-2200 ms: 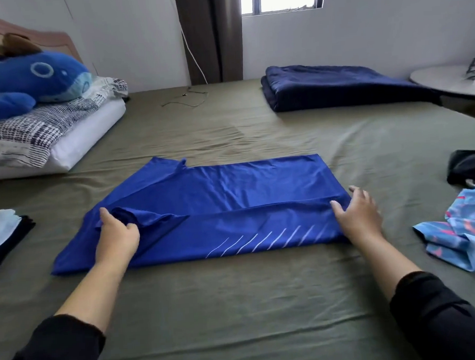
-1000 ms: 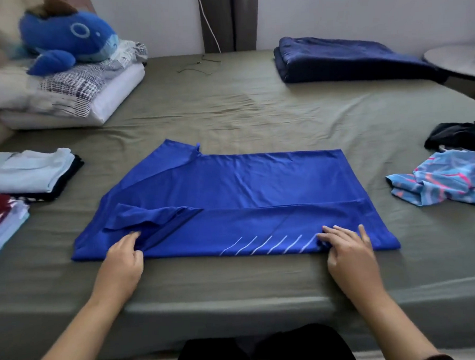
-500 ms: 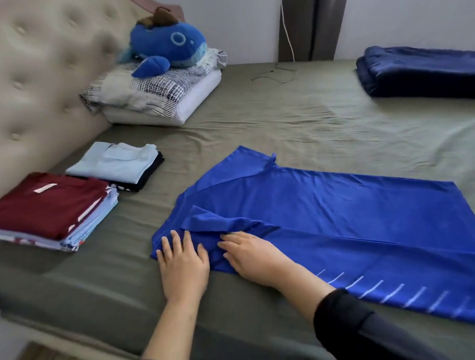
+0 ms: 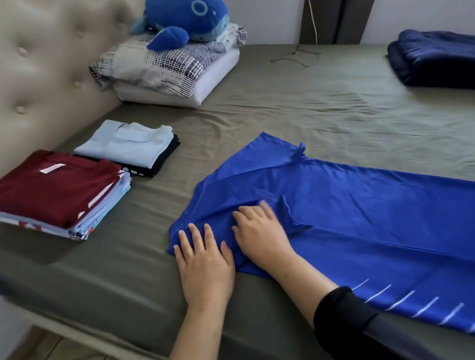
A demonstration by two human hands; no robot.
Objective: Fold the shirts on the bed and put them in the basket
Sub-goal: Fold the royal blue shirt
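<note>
A bright blue shirt [image 4: 370, 217] with white stripes near its hem lies folded lengthwise on the olive bed sheet [image 4: 296, 113]. My left hand [image 4: 205, 261] presses flat on the shirt's near left corner, fingers straight. Beside it my right hand [image 4: 261, 231] lies flat on the folded sleeve, fingers spread and slightly blurred. Two stacks of folded shirts sit to the left: one topped by a maroon shirt [image 4: 49, 187], one topped by a light blue shirt [image 4: 127, 144]. No basket is in view.
A padded headboard [image 4: 32, 75] stands at the left. Pillows [image 4: 170, 70] with a blue plush whale [image 4: 186, 17] lie at the head of the bed. A folded navy blanket [image 4: 442, 61] sits at the far right. The bed's edge runs just below my hands.
My right hand has slid further up over the folded sleeve, smoothing it. My left hand stays pressed on the corner. Earlier, both hands moved from the shirt's two ends to its left end.
</note>
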